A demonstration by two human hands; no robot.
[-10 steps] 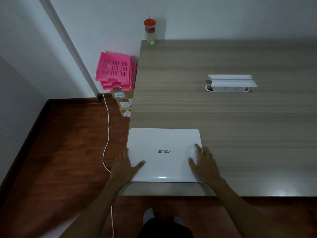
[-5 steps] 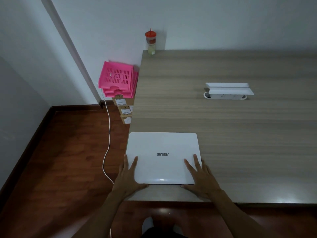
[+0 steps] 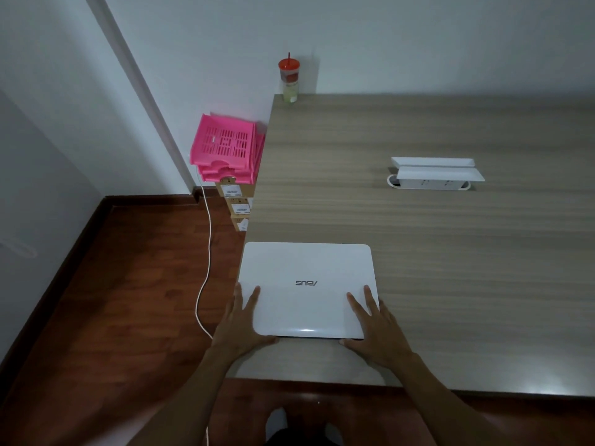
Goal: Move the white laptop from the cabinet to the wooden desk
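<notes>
Fingers (image 3: 248,300) of both hands spread flat atop near corners of closed white laptop (image 3: 307,289) on wooden desk (image 3: 450,252)

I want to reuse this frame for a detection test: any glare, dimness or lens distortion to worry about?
Head view: dim overall, with a bluish cast; a small glare streak on the white laptop near its front edge, another on the wooden desk at lower right; wide-angle bending tilts the wall edges; both hands stay reasonably sharp.

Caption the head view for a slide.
Both hands, left hand and right hand, rest on the closed white laptop at the wooden desk corner.
</notes>
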